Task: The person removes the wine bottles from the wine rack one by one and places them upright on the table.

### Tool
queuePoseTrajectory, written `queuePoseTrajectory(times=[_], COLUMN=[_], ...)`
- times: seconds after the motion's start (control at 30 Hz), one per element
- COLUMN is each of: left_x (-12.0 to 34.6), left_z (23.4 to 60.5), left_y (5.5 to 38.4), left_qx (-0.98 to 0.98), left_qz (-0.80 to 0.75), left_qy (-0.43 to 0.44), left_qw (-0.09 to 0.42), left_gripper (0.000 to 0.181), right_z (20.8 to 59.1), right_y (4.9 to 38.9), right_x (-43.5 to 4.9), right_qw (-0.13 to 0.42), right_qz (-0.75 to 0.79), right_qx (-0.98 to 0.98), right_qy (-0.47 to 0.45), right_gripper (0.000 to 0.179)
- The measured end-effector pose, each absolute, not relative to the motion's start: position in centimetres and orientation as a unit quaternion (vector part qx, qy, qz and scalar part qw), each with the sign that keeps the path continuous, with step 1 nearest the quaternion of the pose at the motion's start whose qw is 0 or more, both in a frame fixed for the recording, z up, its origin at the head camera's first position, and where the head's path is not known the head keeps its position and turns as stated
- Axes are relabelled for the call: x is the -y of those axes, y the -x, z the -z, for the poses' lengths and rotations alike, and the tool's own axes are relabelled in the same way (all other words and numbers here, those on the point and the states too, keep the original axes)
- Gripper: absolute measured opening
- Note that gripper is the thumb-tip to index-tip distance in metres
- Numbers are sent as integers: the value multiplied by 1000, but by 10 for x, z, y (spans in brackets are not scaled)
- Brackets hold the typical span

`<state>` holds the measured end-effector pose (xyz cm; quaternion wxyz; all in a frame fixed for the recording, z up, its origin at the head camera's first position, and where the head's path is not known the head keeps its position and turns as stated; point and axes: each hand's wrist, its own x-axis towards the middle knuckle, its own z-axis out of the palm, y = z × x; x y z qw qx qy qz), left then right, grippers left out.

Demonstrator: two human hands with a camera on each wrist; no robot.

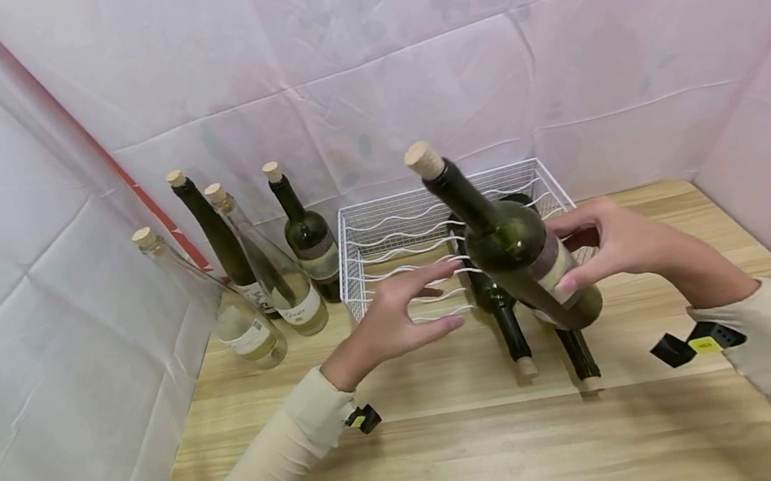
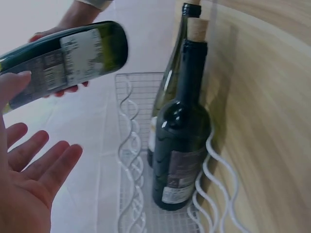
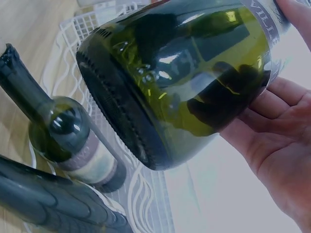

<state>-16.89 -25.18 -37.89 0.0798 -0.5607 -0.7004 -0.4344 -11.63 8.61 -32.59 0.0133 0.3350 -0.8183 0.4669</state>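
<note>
My right hand grips a dark green wine bottle around its labelled lower body. The bottle is tilted, its cork up and to the left, above a white wire rack. Beside it, my left hand is spread with palm and fingers facing the bottle; in the left wrist view the thumb overlaps its label, and contact is unclear. Two corked dark bottles lie in the rack, one left of the other, necks toward me. The held bottle partly hides them.
Left of the rack stand several corked bottles: a clear one, another clear one, a tall dark one and a short green one. Pale cloth walls enclose the wooden table behind and at the sides.
</note>
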Motion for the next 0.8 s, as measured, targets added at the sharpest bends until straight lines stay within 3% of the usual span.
queuePoseTrajectory(times=[0.23,0.8], left_x=[243,226], left_z=[396,420], left_y=[172,174], left_qx=[733,754], left_qz=[306,118], left_qy=[587,611], left_qw=[158,210], left_gripper=[63,56], right_z=[318,317], right_y=[107,106], right_x=[-105,-152], right_qw=[65,161], right_qz=[-486,-600], right_qx=[823,764], right_qy=[-286,-174], right_gripper=[51,51])
